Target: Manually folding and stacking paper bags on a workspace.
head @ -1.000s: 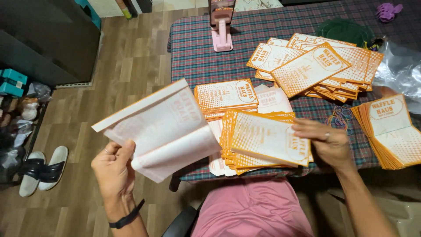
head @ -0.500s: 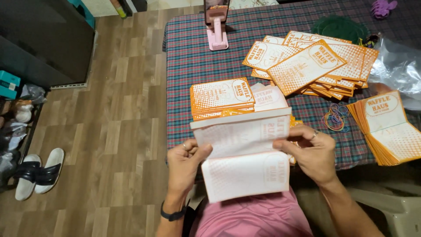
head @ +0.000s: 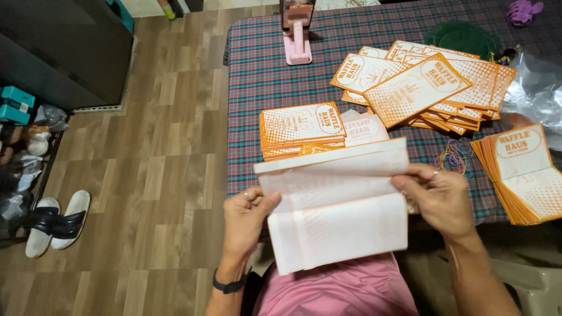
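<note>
Paper bags, a flat white sheaf with faint orange print showing through, are pinched at both side edges by the left hand and right hand, just below the orange stack on the plaid tablecloth.

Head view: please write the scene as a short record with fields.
left hand: grips the left edge of the white sheet
right hand: grips the sheet's right edge
sheet: folded, plain side up, held over the lap
table: checked cloth
neat stack: orange bags, behind the sheet
loose pile: orange bags, far right
rubber bands: beside the right hand
slippers: on the floor, left
</note>
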